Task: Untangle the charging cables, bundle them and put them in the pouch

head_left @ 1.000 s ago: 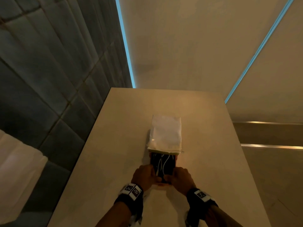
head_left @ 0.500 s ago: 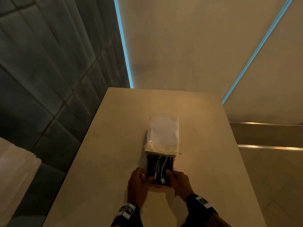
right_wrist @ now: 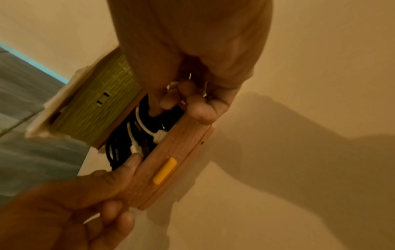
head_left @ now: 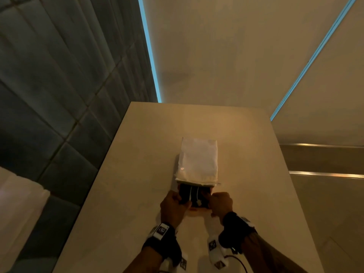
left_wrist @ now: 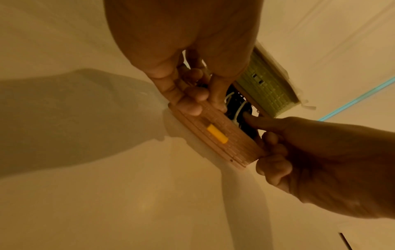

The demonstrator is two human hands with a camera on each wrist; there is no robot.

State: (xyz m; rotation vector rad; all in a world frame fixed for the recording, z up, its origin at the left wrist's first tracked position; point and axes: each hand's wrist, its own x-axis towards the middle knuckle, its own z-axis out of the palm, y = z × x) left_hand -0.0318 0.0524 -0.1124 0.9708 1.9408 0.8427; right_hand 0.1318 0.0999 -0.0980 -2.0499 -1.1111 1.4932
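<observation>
The black and white charging cables [right_wrist: 136, 135] lay inside the open pouch [right_wrist: 171, 160], an orange case with a yellow tab, resting on the tabletop [head_left: 246, 154]. The left hand [head_left: 172, 205] gripped the pouch's left side, thumb at the cables. The right hand [head_left: 220, 202] gripped its right side, a finger pressing into the cables. The pouch's white-backed lid [head_left: 198, 160] stood open beyond.

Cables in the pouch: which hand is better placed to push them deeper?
Right. The right hand has a finger on the cables, while the left hand holds the pouch by its rim.
</observation>
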